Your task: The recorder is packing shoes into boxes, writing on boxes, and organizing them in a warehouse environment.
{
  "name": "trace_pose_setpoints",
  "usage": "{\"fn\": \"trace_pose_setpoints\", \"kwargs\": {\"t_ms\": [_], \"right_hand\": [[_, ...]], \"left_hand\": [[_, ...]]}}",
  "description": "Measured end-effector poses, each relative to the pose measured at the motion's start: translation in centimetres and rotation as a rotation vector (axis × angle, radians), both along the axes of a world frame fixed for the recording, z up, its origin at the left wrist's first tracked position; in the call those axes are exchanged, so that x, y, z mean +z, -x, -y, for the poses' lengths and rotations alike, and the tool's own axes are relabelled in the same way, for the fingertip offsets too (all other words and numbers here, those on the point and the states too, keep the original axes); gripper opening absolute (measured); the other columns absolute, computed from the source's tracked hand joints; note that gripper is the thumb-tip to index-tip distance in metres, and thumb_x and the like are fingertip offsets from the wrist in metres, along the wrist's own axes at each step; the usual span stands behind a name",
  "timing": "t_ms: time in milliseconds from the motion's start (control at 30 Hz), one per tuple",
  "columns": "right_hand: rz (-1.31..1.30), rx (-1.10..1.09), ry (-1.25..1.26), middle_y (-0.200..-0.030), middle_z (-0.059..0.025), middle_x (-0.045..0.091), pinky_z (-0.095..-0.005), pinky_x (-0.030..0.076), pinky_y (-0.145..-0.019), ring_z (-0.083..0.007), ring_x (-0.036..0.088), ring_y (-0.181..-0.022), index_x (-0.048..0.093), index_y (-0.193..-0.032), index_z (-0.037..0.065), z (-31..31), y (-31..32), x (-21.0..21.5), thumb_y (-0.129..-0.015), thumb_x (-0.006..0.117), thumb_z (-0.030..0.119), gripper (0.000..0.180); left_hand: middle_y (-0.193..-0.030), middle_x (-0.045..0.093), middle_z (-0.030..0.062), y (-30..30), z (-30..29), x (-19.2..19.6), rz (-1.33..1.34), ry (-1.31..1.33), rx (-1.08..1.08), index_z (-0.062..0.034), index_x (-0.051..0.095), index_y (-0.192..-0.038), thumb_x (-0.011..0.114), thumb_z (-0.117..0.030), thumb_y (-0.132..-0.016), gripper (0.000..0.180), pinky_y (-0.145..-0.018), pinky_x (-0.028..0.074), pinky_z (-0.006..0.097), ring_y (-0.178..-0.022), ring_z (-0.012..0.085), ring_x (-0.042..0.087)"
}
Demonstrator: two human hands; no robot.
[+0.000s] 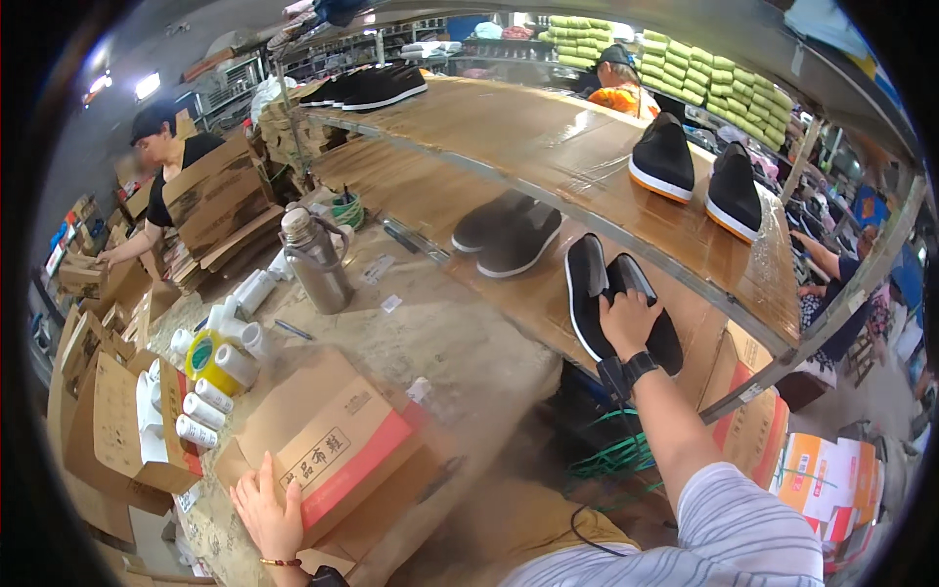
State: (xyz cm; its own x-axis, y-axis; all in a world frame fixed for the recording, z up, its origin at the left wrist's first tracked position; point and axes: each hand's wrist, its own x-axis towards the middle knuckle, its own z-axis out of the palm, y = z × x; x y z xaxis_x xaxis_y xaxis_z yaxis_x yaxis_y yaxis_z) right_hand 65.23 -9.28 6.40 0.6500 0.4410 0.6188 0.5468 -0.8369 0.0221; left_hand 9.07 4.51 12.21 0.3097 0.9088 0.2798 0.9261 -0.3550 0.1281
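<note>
On the counter [479, 377], the left hand [269, 516] lies open against the box [337, 430], perhaps steadying it; the right hand [629, 321] grips black shoes [586, 298] at their openings, likely keeping them paired.

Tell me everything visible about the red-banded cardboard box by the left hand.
The red-banded cardboard box is brown and rectangular, with dark printed characters beside the red band, which runs along one edge. It lies angled on the worktable, with the left hand touching its near left end. Whether it is fully closed is unclear.
</note>
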Motion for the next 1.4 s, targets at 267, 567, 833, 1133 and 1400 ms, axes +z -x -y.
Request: {"fn": "trace_pose_setpoints", "kwargs": {"t_ms": [267,567,833,1133,1400], "right_hand": [[-0.035,-0.018,0.035,-0.093,-0.009,0.063,-0.0587,0.028,-0.097,-0.0249,0.057,-0.097,0.067,-0.082,0.007,0.7,0.5,0.0,-0.085,0.055,0.039,0.035],[-0.06,-0.02,0.025,-0.094,-0.0094,0.063,-0.0581,0.026,-0.098,-0.0261,0.056,-0.099,0.067,-0.083,0.006,0.4,0.5,0.5,-0.085,0.055,0.038,0.034],[-0.056,-0.014,-0.009,-0.094,-0.0097,0.063,-0.059,0.024,-0.1,-0.0268,0.055,-0.101,0.069,-0.083,0.006,0.7,0.3,0.2,-0.085,0.055,0.036,0.034],[-0.096,-0.004,-0.041,-0.092,-0.0098,0.063,-0.0588,0.019,-0.104,-0.026,0.054,-0.101,0.07,-0.08,0.005,1.4,0.7,-0.4,-0.083,0.058,0.037,0.034],[-0.068,0.012,-0.052,-0.093,-0.0108,0.063,-0.0578,0.022,-0.102,-0.0261,0.055,-0.1,0.069,-0.079,0.004,0.0,-0.1,0.8,-0.083,0.057,0.036,0.034]], "left_hand": [[-0.111,0.05,0.0182,0.2,0.5,-0.1,0.025,-0.035,-0.034,-0.0128,0.05,-0.132,0.062,-0.037,-0.079,0.059,-0.109,0.022,0.052,-0.113,0.0346,0.045],[-0.107,0.051,0.0153,0.3,0.1,-0.5,0.078,-0.102,-0.045,-0.0121,0.055,-0.127,0.065,-0.04,-0.076,0.059,-0.107,0.024,0.054,-0.109,0.0319,0.047],[-0.106,0.051,0.0146,0.2,0.5,-0.1,0.076,-0.113,-0.053,-0.0116,0.055,-0.127,0.065,-0.039,-0.076,0.059,-0.107,0.023,0.054,-0.108,0.0312,0.047],[-0.123,0.051,0.0237,0.0,1.3,1.2,-0.025,0.0,-0.033,-0.0169,0.048,-0.134,0.052,-0.049,-0.088,0.057,-0.107,0.025,0.055,-0.122,0.0417,0.041],[-0.119,0.053,0.0247,-0.2,-0.2,0.3,-0.081,-0.111,-0.063,-0.0169,0.048,-0.134,0.053,-0.046,-0.088,0.054,-0.103,0.029,0.054,-0.118,0.0413,0.044]]}}
